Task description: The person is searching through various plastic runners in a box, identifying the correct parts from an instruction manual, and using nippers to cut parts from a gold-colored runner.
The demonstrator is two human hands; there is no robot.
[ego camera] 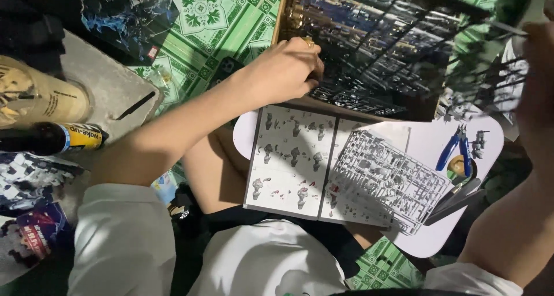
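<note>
The left hand [285,71] reaches forward into a cardboard box [281,19] that is full of dark plastic sprues [369,48]. Its fingers are curled and closed at the near edge of the sprues, and they seem to pinch one of them, but the fingertips are hidden behind the knuckles, so I cannot tell for sure what they hold.

The right hand [534,82] is at the right edge of the view, raised and blurred. It holds a dark sprue [490,71] up over the right side of the box; the fingers are closed around its frame.

In front of the box lies a small white table [438,143] over the person's lap. On it is an open manual [291,160] with small pictures of parts. A light grey sprue [389,180] lies flat beside it and partly covers the right page. To the right of this sprue are blue nippers [456,149], a small grey built piece [479,143] and a dark tool [456,201] that lies at the table's edge.

At the left, well apart from the hands, there is a brown bottle [52,137] with a yellow label, lying on its side, and a tall cup [40,97] just behind it. The floor has a green patterned mat [213,13].
</note>
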